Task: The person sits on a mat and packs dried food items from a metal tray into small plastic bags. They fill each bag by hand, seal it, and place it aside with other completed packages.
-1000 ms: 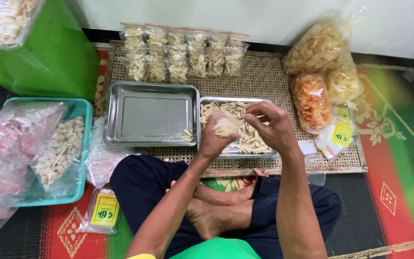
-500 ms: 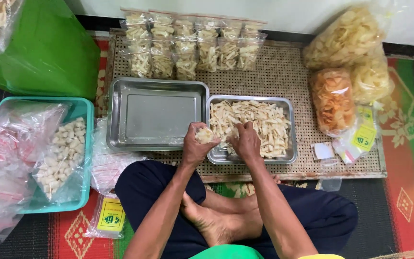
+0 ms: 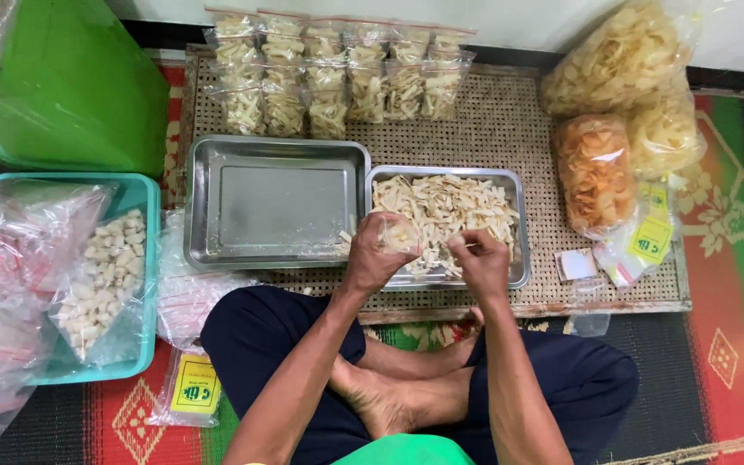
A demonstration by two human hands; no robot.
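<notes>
My left hand [image 3: 373, 260] holds a small clear plastic bag [image 3: 396, 232] part-filled with pale cracker sticks, at the near left corner of a steel tray of cracker sticks [image 3: 514, 186]. My right hand [image 3: 479, 258] rests over the tray's near edge with fingers pinched among the sticks. An empty steel tray [image 3: 274, 203] lies just left of it. Both trays sit on a woven mat board [image 3: 510, 120].
Several filled small bags [image 3: 329, 82] line the far edge. Big bags of yellow chips [image 3: 626, 56] and orange chips [image 3: 594, 172] lie right, with label slips [image 3: 647, 239]. A teal basket [image 3: 143, 284] of snack bags and a green bag [image 3: 71, 86] stand left.
The two hands, joined at the bag before, have parted: the right hand dropped to the sticks in the tray. The left hand still grips the bag. The camera shifted a little.
</notes>
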